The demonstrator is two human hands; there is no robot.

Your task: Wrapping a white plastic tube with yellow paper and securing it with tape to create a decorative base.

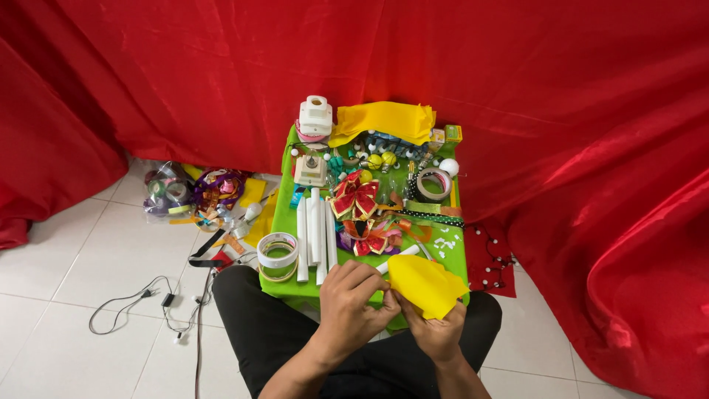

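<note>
Yellow felt, a soft folded sheet (422, 284), sits pinched between both hands over the person's lap. The right hand (437, 332) is curled shut under it and holds it up so the other can work. The left hand (353, 299) has its fingers closed on the near edge, maybe pressing a fold. The sheet's long side runs from the left hand up and off to the right, and its corner points right. Just past the hands is a small green tabletop (452, 258) with white tubes (315, 233), red bows (356, 198) and tape rolls (278, 255).
</note>
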